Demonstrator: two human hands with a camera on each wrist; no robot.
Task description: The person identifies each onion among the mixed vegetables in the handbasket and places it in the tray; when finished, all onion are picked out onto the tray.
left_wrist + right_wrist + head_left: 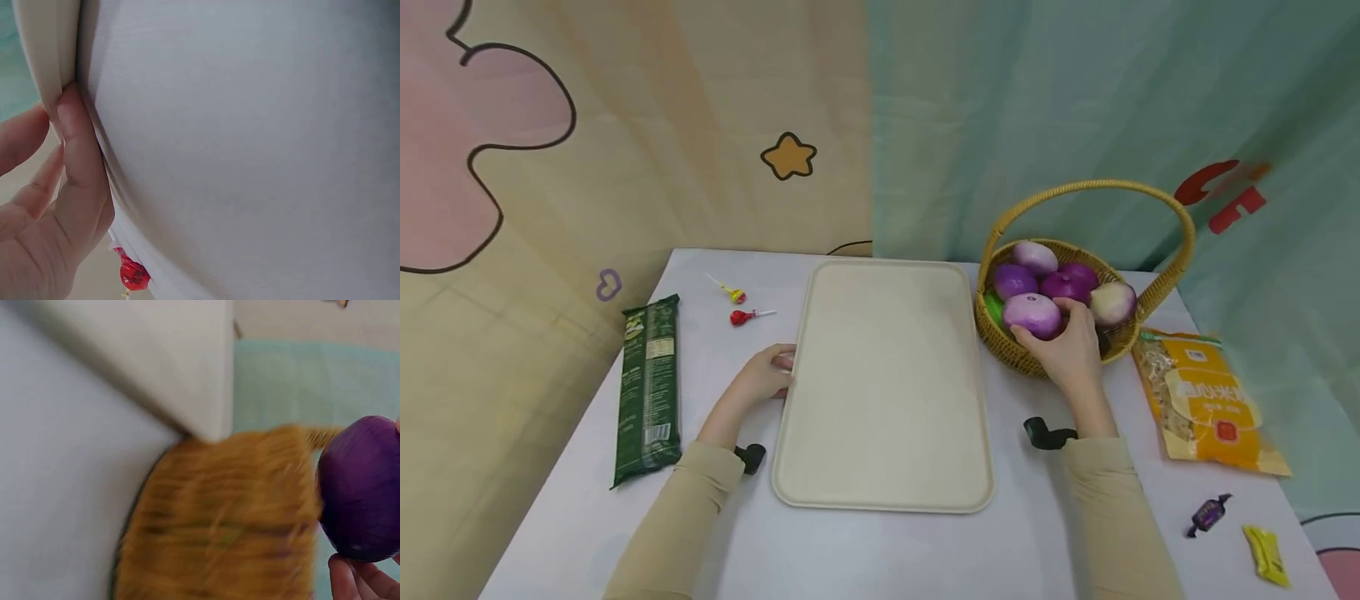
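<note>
My right hand (pixel 1075 346) grips a red onion (pixel 1028 313) between thumb and fingers at the front rim of the wicker basket (pixel 1015 354). Its smooth purple skin fills the right side of the right wrist view, above the basket wall. Several more purple onions (pixel 1015 282) and a pale, purple-edged one (pixel 1111 304) lie in the basket, with a bit of green (pixel 994 308) showing at the left. At the left edge of the cream tray (pixel 880 383), my left hand (pixel 760 375) pinches the rim; some of its fingertips are hidden there.
The basket's tall handle (pixel 1097 185) arches over the onions. A green packet (pixel 650 387) and two lollipops (pixel 741 317) lie on the left of the white table (pixel 880 554). On the right are an orange bag (pixel 1213 404), a purple-wrapped candy (pixel 1208 514) and a yellow-wrapped piece (pixel 1266 554).
</note>
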